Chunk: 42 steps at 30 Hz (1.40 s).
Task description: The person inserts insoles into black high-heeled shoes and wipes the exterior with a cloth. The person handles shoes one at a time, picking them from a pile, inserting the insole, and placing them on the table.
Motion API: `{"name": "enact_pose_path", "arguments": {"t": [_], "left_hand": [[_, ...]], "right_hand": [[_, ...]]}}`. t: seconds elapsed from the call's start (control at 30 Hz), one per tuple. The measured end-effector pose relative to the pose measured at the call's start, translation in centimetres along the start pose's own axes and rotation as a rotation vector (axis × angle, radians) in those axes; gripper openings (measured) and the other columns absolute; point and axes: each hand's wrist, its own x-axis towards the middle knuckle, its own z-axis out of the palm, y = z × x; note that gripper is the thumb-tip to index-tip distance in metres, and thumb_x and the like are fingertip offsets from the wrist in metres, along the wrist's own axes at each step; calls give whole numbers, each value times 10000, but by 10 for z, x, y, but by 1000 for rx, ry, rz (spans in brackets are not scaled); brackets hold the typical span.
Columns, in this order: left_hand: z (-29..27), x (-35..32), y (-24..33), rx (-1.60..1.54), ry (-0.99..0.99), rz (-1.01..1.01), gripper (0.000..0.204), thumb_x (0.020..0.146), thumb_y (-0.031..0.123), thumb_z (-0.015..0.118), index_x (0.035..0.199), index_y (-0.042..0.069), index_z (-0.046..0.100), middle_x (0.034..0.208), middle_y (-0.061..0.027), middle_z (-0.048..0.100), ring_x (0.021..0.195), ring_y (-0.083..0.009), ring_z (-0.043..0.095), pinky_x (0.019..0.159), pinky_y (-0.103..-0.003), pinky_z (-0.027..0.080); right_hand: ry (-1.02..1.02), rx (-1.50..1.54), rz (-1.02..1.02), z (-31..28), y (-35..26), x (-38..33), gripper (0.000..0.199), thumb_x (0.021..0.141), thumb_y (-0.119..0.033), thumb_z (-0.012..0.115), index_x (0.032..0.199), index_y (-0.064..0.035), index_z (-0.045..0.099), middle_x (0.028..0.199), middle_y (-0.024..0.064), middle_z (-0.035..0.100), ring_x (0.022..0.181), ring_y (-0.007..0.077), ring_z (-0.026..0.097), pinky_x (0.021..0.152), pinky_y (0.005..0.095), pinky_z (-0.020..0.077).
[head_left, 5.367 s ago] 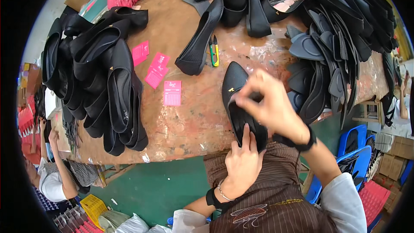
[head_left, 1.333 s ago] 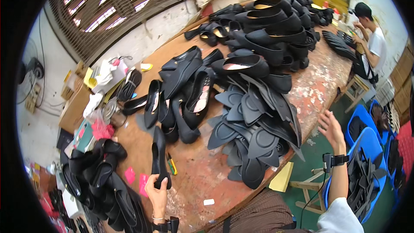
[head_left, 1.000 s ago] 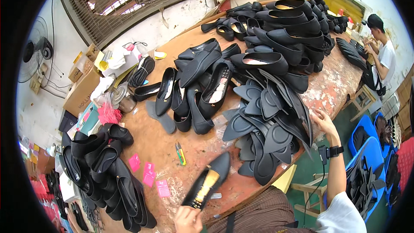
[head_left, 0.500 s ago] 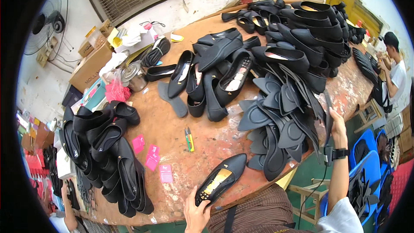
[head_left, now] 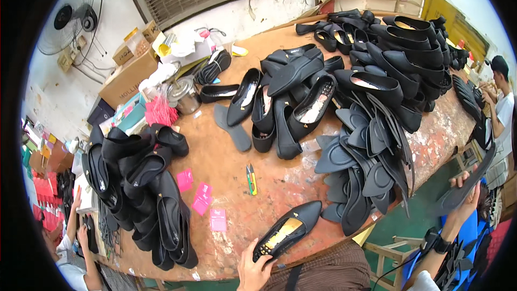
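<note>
Left hand gripping a shoe, right hand holding a dark insole out beyond the counter.
The left hand (head_left: 254, 270) is closing its fingers around the heel end of a black pointed shoe (head_left: 286, 230), which is showing its gold lining at the near edge of the counter (head_left: 215, 253); the right hand (head_left: 467, 201) is pinching the dark insole (head_left: 483, 166) well right of the insole pile (head_left: 355, 161). Yellow-green snips (head_left: 251, 180) are lying between pink tags (head_left: 202, 198) and that pile.
</note>
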Motion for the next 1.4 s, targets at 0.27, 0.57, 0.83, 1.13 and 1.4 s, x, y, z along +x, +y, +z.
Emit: {"name": "enact_pose_path", "arguments": {"t": [0.27,0.57,0.83,1.13,1.4], "left_hand": [[-8,-22,-33,-12,8,-100,559,662,-1,797,1173,77,585,1317,-197,539,1175,-415,546,977,-459,472],[15,-48,-41,-194,196,-199,1139,674,240,894,1535,106,161,1453,-271,372,1304,-429,438,1072,-517,386],[32,-50,-47,-287,307,-136,1368,658,376,912,1556,180,-101,1484,-293,278,1304,-440,412,1076,-547,381],[40,-54,-50,-338,348,-149,1402,652,421,908,1530,143,-149,1468,-271,293,1300,-423,412,1072,-552,381],[33,-59,-61,-328,244,-114,1410,666,512,874,1526,121,-174,1478,-311,266,1308,-430,410,1075,-531,384]], "right_hand": [[-555,-536,243,133,77,-86,626,940,-376,600,1356,78,484,1259,139,587,926,149,589,865,307,456],[-1576,-979,-362,223,131,-126,765,806,-491,652,1433,-83,488,1210,89,586,924,252,499,810,373,371],[-1724,-738,-362,222,174,-192,358,692,-194,668,1028,-78,716,1163,97,616,1103,274,558,979,458,407],[-1819,-453,78,229,213,-266,418,584,-148,760,978,-13,717,1068,93,597,1040,264,558,935,377,452],[-1869,-533,-10,228,218,-277,325,688,-165,674,954,19,711,1048,103,580,1045,256,547,946,373,451]]}}
